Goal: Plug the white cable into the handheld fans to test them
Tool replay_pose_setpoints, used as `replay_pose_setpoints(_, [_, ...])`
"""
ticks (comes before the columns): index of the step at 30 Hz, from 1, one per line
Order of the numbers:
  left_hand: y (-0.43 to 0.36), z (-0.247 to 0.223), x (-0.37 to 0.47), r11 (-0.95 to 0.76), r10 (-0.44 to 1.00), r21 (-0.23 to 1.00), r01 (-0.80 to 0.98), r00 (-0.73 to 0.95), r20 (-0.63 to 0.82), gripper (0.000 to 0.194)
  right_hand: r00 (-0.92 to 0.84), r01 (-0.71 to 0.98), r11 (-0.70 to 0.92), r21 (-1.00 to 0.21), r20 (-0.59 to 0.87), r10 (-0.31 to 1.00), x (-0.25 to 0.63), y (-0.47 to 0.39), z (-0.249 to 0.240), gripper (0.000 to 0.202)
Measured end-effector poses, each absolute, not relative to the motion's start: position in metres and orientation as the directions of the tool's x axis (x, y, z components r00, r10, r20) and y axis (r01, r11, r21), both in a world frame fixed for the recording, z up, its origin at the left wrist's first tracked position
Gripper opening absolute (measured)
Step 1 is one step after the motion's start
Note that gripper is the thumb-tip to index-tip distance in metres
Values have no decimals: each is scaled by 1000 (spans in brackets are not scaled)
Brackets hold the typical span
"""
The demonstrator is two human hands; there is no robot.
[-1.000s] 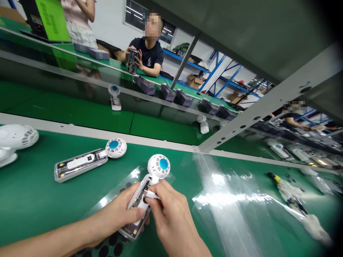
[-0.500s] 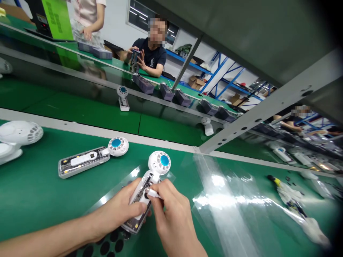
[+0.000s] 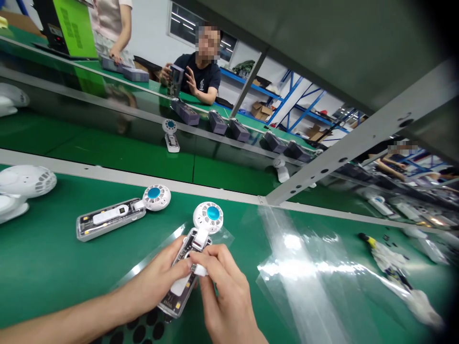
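Fan (image 3: 200,238) in head view: held just over green bench (image 3: 43,282), round head pointing away and slightly right, long axis slanting from near left to far right. Left hand (image 3: 163,277) clamped around body; right hand (image 3: 229,291) with thumb and fingers closed on white plug (image 3: 200,271). Since earlier frame: round head slightly farther left, plug lower, right fingertips nearer left thumb.

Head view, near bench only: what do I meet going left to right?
White rounded device at the left edge, clear-cased fan unit lying down, held fan unit in the left hand, broad shiny film, white bundle with a yellow-and-black end.
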State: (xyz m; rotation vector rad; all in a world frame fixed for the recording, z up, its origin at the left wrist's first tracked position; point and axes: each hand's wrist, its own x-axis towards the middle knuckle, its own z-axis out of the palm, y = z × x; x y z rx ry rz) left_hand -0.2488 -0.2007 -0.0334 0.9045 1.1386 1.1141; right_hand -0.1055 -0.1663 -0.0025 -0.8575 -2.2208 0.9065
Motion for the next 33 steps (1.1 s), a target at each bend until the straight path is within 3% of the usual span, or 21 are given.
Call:
replay_pose_setpoints(3, [-198, -30, -249, 235, 970, 944, -231, -1, -242, 23, -595, 251, 433, -866, 215, 774, -103, -165, 0, 32])
replay_pose_setpoints(5, [-196, -26, -250, 296, 950, 905, -306, -8, -313, 20, -529, 251, 229, -940, 65, 846, -99, -164, 2, 17])
replay_pose_setpoints(8, [-195, -21, -252, 356, 920, 858, -370, -22, -392, 24, -471, 315, -19, -949, -174, 865, -95, -164, 3, 8])
replay_pose_setpoints(13, [-198, -17, -251, 400, 902, 831, -386, 4, -432, 30, -498, 305, 45, -951, -119, 859, -100, -168, 3, 22])
replay_pose_setpoints(17, [-202, -14, -246, 402, 901, 797, -451, 37, -433, 26, -535, 164, -29, -986, -113, 838, -107, -167, 9, 21])
replay_pose_setpoints(21, [-203, -12, -246, 416, 898, 788, -454, 69, -434, 29, -539, 170, -46, -984, -132, 832, -107, -163, 14, 21])
replay_pose_setpoints(27, [-199, -10, -251, 378, 926, 879, -291, 143, -350, 44, -560, 333, -57, -941, -246, 791, -99, -154, 17, 22])
replay_pose_setpoints(33, [-194, -2, -246, 414, 908, 904, -104, 126, -401, 38, -630, 359, -32, -933, -267, 729, -93, -142, 15, 22])
